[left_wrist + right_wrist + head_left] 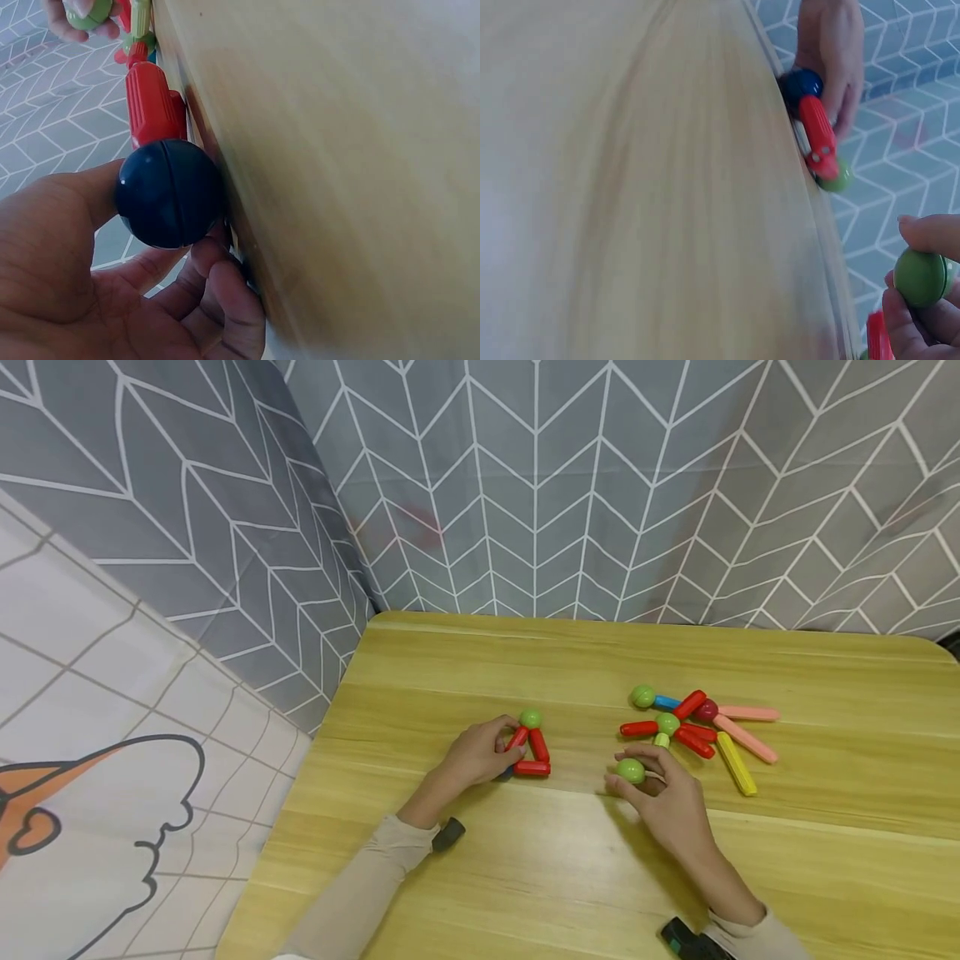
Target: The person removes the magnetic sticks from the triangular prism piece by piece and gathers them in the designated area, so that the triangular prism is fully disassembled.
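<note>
My left hand (474,753) holds a dark blue ball (169,193) between thumb and fingers, low against the tabletop. This ball sits at one corner of a small triangle of red rods (533,768), whose far corner has a green ball (530,718). Off to the right, my right hand (669,797) pinches another green ball (921,277) between thumb and fingertips. Just beyond those fingers lies a star-like piece: a green ball hub (667,723) with several red rods and one light green rod (662,740) stuck in it.
Behind the star-like piece, a dark red ball (706,709) joins pink rods (746,739) and a blue rod (666,702) tipped by a green ball (642,696). A loose yellow rod (737,764) lies beside them. Patterned grey curtain (525,485) hangs along the wooden table's (480,877) far edge.
</note>
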Demonstrator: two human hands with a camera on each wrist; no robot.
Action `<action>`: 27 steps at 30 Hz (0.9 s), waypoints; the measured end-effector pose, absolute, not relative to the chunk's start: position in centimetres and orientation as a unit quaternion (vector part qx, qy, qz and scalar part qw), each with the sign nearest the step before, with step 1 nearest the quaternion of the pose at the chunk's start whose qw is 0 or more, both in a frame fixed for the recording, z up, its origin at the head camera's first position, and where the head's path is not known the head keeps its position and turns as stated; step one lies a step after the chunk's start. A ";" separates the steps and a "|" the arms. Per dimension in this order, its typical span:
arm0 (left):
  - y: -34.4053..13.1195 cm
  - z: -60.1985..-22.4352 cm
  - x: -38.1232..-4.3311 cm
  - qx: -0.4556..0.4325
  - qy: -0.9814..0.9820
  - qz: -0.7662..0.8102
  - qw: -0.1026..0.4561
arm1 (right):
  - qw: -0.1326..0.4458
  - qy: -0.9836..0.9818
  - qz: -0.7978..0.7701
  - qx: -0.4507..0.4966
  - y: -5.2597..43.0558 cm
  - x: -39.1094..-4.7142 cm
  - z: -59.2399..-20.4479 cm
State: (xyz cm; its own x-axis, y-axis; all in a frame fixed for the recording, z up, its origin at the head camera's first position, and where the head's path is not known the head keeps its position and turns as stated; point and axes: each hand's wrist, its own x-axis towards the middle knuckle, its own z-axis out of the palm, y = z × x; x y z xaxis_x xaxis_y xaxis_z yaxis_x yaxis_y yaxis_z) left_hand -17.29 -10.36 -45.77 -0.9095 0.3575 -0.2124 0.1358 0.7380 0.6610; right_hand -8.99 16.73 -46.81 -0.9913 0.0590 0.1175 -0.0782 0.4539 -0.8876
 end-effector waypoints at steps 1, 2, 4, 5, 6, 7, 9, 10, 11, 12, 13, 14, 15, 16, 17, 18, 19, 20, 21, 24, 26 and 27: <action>-10.4 -45.8 -17.3 0.134 0.917 0.336 0.165 | 0.073 -0.851 0.520 0.000 17.0 -8.8 -46.8; -10.4 -45.8 -17.3 0.133 0.918 0.336 0.165 | 0.082 -0.853 0.515 -0.006 17.3 -8.7 -46.7; -10.4 -45.8 -17.3 0.132 0.918 0.335 0.166 | 0.096 -0.857 0.506 -0.021 17.9 -8.5 -46.7; -10.4 -45.8 -17.3 0.131 0.918 0.335 0.165 | 0.103 -0.859 0.500 -0.028 18.2 -8.4 -46.7; -10.5 -45.8 -17.3 0.131 0.918 0.335 0.165 | 0.107 -0.860 0.497 -0.035 18.5 -8.3 -46.8; -10.5 -45.9 -17.3 0.132 0.918 0.335 0.165 | 0.110 -0.863 0.492 -0.041 18.7 -8.2 -46.8; -10.5 -45.9 -17.3 0.134 0.918 0.335 0.164 | 0.111 -0.867 0.483 -0.050 19.3 -8.1 -47.0; -10.5 -46.0 -17.3 0.135 0.918 0.336 0.164 | 0.111 -0.869 0.479 -0.053 19.6 -8.1 -47.0; -10.5 -46.0 -17.3 0.136 0.917 0.337 0.164 | 0.110 -0.872 0.473 -0.055 19.9 -8.0 -47.1; -10.5 -46.0 -17.3 0.136 0.917 0.338 0.164 | 0.109 -0.876 0.466 -0.058 20.2 -7.9 -47.1; -10.5 -46.0 -17.3 0.136 0.916 0.339 0.164 | 0.108 -0.880 0.458 -0.060 20.5 -7.8 -47.1; -10.5 -46.0 -17.3 0.136 0.916 0.340 0.164 | 0.106 -0.883 0.452 -0.065 20.8 -7.8 -47.1; -10.5 -45.9 -17.3 0.135 0.916 0.340 0.165 | 0.106 -0.887 0.444 -0.071 21.1 -7.7 -47.2; -10.5 -45.9 -17.3 0.134 0.916 0.340 0.165 | 0.107 -0.890 0.437 -0.077 21.4 -7.7 -47.2; -10.5 -45.9 -17.3 0.133 0.916 0.340 0.166 | 0.108 -0.893 0.429 -0.083 21.7 -7.6 -47.2; -10.5 -45.9 -17.3 0.132 0.917 0.339 0.166 | 0.109 -0.894 0.425 -0.090 21.9 -7.6 -47.3; -10.5 -45.9 -17.3 0.132 0.917 0.339 0.166 | 0.111 -0.893 0.424 -0.098 22.2 -7.6 -47.3; -10.5 -45.9 -17.3 0.131 0.917 0.338 0.166 | 0.114 -0.892 0.425 -0.104 22.4 -7.6 -47.3; -10.5 -45.9 -17.3 0.130 0.917 0.338 0.166 | 0.116 -0.891 0.425 -0.110 22.6 -7.6 -47.3; -10.4 -46.0 -17.3 0.130 0.918 0.337 0.165 | 0.113 -0.885 0.430 -0.137 23.0 -7.7 -47.2; -10.5 -46.0 -17.3 0.130 0.918 0.338 0.163 | 0.108 -0.881 0.434 -0.153 23.1 -7.7 -47.0; -10.5 -45.9 -17.2 0.130 0.918 0.338 0.163 | 0.105 -0.880 0.434 -0.162 23.2 -7.8 -46.9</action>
State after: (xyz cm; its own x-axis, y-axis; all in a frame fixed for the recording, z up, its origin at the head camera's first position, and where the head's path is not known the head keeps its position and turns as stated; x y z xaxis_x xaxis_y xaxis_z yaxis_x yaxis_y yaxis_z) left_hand -17.24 -10.49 -45.94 -0.9133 0.3487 -0.2104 0.1287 0.7373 0.6632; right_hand -7.79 23.17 -46.91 -0.9256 0.3758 0.0454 0.1931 0.5719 -0.7973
